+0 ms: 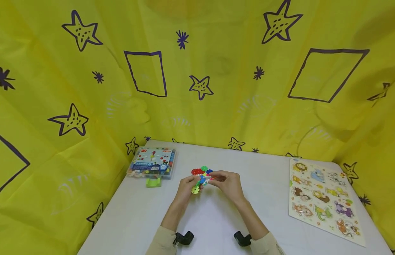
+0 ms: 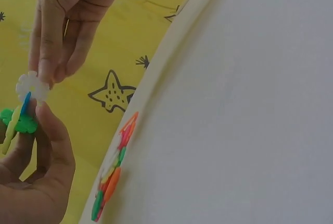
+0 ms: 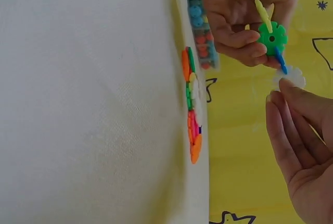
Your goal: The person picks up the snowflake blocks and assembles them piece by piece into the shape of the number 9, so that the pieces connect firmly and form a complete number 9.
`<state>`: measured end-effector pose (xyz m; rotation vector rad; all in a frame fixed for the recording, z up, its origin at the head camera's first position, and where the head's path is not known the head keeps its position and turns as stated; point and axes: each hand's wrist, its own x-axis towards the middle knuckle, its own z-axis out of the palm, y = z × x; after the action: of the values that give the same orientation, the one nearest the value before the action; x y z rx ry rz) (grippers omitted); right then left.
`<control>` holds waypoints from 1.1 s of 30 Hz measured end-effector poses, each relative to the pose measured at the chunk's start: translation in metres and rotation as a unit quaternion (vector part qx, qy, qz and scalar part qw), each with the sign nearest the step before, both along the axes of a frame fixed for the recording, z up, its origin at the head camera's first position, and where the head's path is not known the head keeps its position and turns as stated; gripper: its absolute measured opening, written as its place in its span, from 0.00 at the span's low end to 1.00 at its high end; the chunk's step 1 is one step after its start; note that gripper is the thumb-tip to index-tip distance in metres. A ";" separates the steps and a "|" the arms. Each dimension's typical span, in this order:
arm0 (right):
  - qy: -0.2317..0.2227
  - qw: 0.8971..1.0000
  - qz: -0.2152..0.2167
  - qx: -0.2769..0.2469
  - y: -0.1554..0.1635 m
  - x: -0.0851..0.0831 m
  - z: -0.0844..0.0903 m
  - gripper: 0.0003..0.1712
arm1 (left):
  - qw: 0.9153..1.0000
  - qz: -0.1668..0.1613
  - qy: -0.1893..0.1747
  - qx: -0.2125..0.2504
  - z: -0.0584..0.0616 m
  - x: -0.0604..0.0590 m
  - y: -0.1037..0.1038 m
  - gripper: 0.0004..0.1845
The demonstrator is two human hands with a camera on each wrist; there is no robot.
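Observation:
My left hand (image 1: pixel 186 187) holds a small cluster of joined notched plastic discs. In the right wrist view the cluster shows a green disc (image 3: pixel 272 37), a yellow disc (image 3: pixel 264 15) seen edge-on, and a blue disc (image 3: pixel 281 61). My right hand (image 1: pixel 228 183) pinches a white disc (image 2: pixel 31 86) between thumb and fingers. The white disc meets the blue one's edge, and both hands are close together above the table. Beyond them lies a loose group of discs in several colours (image 2: pixel 112 177), partly hidden by the hands in the head view.
A clear plastic box (image 1: pixel 153 161) with a printed label and coloured pieces stands at the back left, a light green piece (image 1: pixel 153 182) at its front. On the right lies a board with animal pictures (image 1: pixel 322 198). Yellow patterned cloth (image 1: pixel 216 117) hangs behind the white table (image 1: pixel 255 166).

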<state>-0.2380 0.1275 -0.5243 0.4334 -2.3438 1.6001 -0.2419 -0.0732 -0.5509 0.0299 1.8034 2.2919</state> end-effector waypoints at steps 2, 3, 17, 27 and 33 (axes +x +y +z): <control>-0.007 0.999 -0.008 0.037 0.000 -0.005 -0.003 0.14 | 1.000 0.004 0.003 0.007 -0.001 0.000 -0.001 0.12; -0.016 0.998 -0.013 0.056 0.000 -0.007 -0.006 0.14 | 1.000 0.005 0.004 0.008 -0.001 0.000 -0.001 0.11; -0.070 0.968 -0.019 0.240 -0.018 -0.036 -0.023 0.15 | 0.998 -0.015 -0.025 0.055 -0.002 -0.004 -0.005 0.10; -0.089 0.969 -0.039 0.228 -0.015 -0.036 -0.026 0.13 | 0.997 -0.039 -0.048 0.054 -0.005 -0.003 -0.006 0.20; -0.132 0.982 -0.017 0.133 -0.011 -0.032 -0.026 0.07 | 0.997 -0.042 -0.045 0.050 -0.005 -0.004 -0.006 0.24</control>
<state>-0.2703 0.1161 -0.5502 0.2443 -2.7631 1.4069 -0.2457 -0.0790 -0.5554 0.0185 1.6118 2.2840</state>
